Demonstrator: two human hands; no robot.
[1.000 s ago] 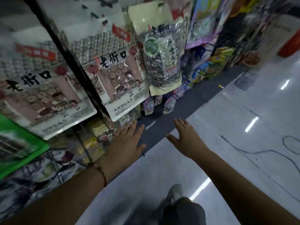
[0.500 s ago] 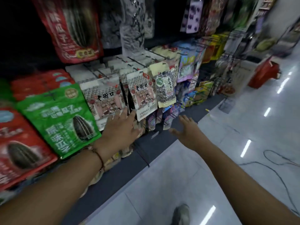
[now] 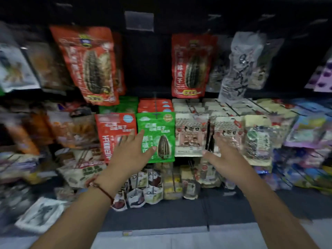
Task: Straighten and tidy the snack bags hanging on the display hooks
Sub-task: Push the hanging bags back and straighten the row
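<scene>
Rows of snack bags hang on hooks in front of me. My left hand [image 3: 130, 153] is spread open in front of a red bag [image 3: 109, 133] and a green sunflower-seed bag [image 3: 158, 135], fingers apart, holding nothing. My right hand [image 3: 224, 155] is open too, raised before two white bags with black characters, the left one [image 3: 191, 135] and the right one [image 3: 227, 133]. A yellow-topped clear seed bag [image 3: 258, 139] hangs right of them. Whether either hand touches a bag is unclear through the blur.
Above hang two large red seed bags, one tilted [image 3: 89, 63] and one straighter [image 3: 191, 63], plus a clear bag [image 3: 240, 65]. Small packets [image 3: 143, 187] fill lower hooks. A dark shelf base [image 3: 161, 218] meets the pale floor [image 3: 161, 239].
My view has swung left from the aisle to face the display. Both hands rose and moved left, from near the white bags to the red, green and white bags.
</scene>
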